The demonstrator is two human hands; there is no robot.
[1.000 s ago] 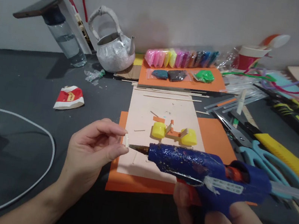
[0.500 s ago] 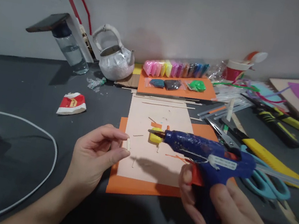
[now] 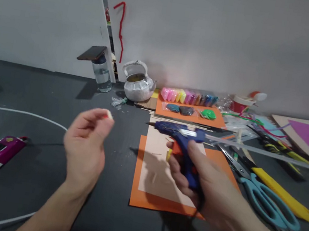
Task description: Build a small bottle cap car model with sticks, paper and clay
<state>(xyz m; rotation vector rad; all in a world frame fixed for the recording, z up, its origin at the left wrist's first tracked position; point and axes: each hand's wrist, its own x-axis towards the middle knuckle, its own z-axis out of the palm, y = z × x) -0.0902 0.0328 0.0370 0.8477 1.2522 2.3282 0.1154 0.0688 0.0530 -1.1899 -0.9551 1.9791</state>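
Note:
My left hand (image 3: 87, 142) is closed in a pinch, raised over the dark table left of the paper. Between thumb and forefinger the end of a small pale wooden stick piece (image 3: 109, 114) shows; the rest is covered by my fingers. My right hand (image 3: 193, 168) is wrapped around a blue glue gun (image 3: 170, 127) with an orange trigger. Its nozzle points left toward my left hand, apart from it. A long clear glue stick (image 3: 254, 149) sticks out of its back. Beneath the gun lies a pale sheet (image 3: 148, 169) on orange paper (image 3: 136, 183), with small stick bits on it.
A silver kettle (image 3: 138, 89) and a water bottle (image 3: 101, 78) stand at the back. Packets of coloured clay (image 3: 188, 97) lie beside them. Blue-handled scissors (image 3: 272, 204) and a yellow cutter (image 3: 283, 192) are at right. A purple power strip (image 3: 4, 154) with a white cable lies left.
The view has shifted left. My left hand has moved left, away from the paper, and turned, still pinching the stick piece. The glue gun has also moved left and up, now covering most of the yellow piece.

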